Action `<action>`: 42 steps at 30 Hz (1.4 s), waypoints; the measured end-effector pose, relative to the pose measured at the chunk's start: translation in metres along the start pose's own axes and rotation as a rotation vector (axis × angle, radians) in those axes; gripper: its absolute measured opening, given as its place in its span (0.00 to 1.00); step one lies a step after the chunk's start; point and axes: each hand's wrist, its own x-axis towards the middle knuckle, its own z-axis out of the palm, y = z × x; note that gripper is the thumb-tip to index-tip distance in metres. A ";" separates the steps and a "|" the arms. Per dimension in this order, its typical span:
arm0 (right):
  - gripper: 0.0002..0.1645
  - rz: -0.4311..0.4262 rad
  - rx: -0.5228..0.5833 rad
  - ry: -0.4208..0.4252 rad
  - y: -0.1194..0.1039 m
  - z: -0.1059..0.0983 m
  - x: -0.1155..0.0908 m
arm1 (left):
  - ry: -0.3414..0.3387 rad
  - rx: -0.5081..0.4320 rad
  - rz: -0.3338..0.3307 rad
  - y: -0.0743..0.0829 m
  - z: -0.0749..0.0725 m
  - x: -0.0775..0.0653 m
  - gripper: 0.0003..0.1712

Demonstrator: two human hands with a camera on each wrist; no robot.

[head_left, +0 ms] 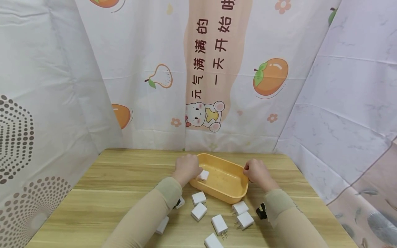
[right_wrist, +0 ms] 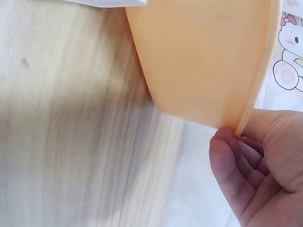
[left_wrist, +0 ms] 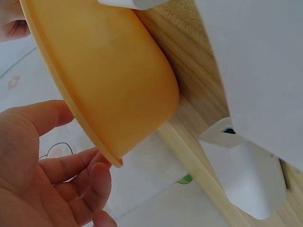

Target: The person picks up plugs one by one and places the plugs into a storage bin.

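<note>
A yellow-orange plastic bin (head_left: pixel 231 196) stands on the wooden table with one white charger plug (head_left: pixel 203 176) inside it near its left end. My left hand (head_left: pixel 187 168) pinches the left rim; the left wrist view shows thumb and fingers (left_wrist: pixel 97 170) at that edge. At the opposite end, my right hand (head_left: pixel 258 174) pinches the rim between thumb and curled fingers, as the right wrist view shows. Just in front of the bin lie white charger plugs, among them one (head_left: pixel 199 198) by its left front and another (head_left: pixel 240 208) by its right front corner.
More white charger plugs lie nearer the front, such as one (head_left: pixel 219 224) with metal prongs showing and one (head_left: pixel 162 225) beside the left sleeve. The wooden table (head_left: pixel 124 179) ends at a printed curtain (head_left: pixel 149 113), with further sheets hanging at both sides.
</note>
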 end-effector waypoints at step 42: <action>0.12 -0.003 0.024 -0.011 0.003 0.002 0.001 | 0.013 -0.058 0.018 -0.008 -0.006 -0.009 0.23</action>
